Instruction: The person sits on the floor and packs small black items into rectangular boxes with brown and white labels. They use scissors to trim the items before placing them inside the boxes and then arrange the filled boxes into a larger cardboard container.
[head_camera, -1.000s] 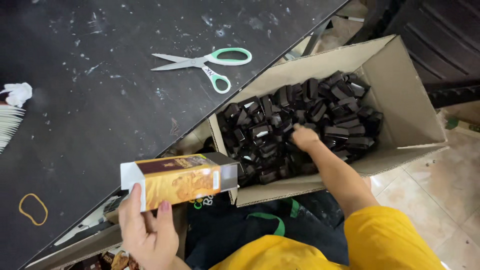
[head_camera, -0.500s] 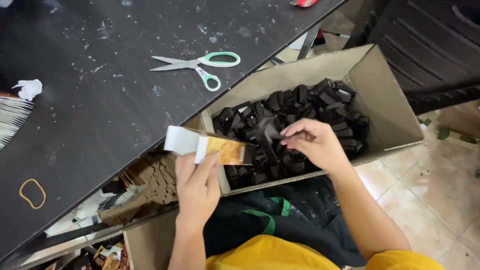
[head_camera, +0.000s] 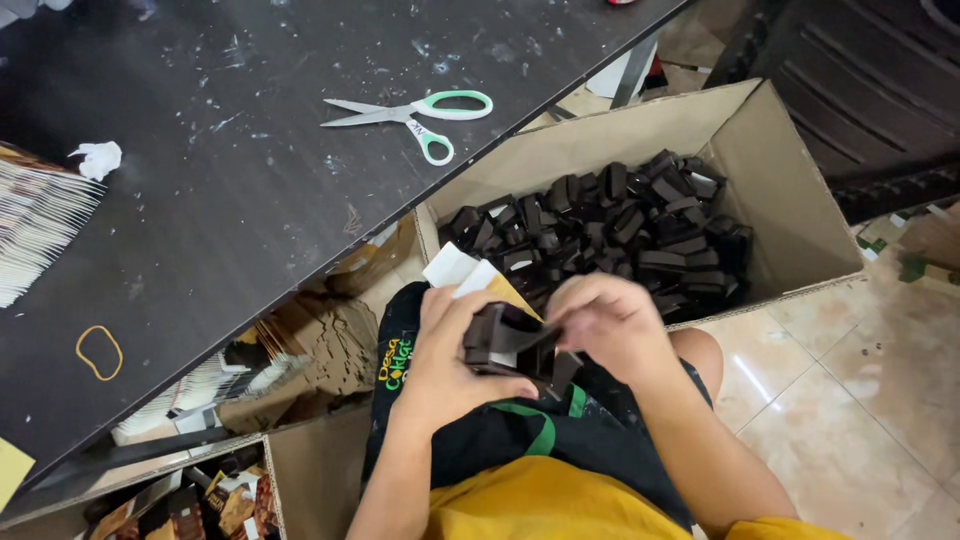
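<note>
Dark plastic piece (head_camera: 508, 340) clamped between both hands, left (head_camera: 452, 352) and right (head_camera: 612, 325), over lap

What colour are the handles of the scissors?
The scissors have green-and-white handles, seen in the head view.

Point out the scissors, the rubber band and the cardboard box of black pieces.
scissors (head_camera: 432, 113): head view, by the pivot.
rubber band (head_camera: 82, 341): head view, its left side.
cardboard box (head_camera: 775, 190): head view, bare inner right wall.

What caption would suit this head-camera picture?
Both hands, left and right, hold a dark plastic piece beside a cardboard box.
</note>
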